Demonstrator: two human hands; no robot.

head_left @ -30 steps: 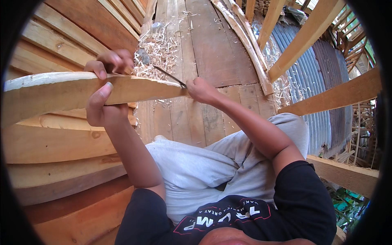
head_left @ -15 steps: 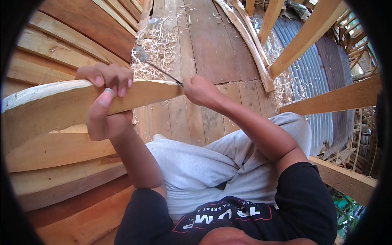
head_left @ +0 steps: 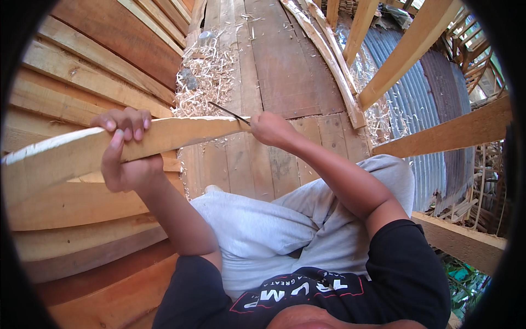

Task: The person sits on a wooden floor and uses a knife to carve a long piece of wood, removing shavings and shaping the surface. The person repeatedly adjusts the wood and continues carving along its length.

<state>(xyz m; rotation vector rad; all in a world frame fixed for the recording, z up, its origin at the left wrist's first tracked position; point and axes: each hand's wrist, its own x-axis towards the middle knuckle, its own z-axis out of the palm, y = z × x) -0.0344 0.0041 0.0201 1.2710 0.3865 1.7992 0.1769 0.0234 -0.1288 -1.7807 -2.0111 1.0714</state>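
A long, curved wooden board point(head_left: 186, 134) stretches from the left edge toward the middle, with a pale, freshly cut top edge and a tapering right end. My left hand point(head_left: 126, 167) is closed around it, fingers over the top edge and palm beneath. At the tapered end, my right hand point(head_left: 272, 129) makes a fist around a knife, whose handle is hidden inside it. The knife's thin dark blade point(head_left: 229, 114) slants up and left from the fist, crossing the board's top edge near its tip.
Curly wood shavings point(head_left: 211, 77) lie heaped on the plank floor point(head_left: 279, 60) beyond the board. Stacked planks point(head_left: 82, 205) line the left. Two long pale strips point(head_left: 329, 60) lie at the far right, before wooden posts point(head_left: 405, 60) and corrugated metal sheets point(head_left: 424, 104).
My left hand and the board sit slightly lower and farther left. My right hand has shifted a little right and down, and the knife blade lies at a flatter slant.
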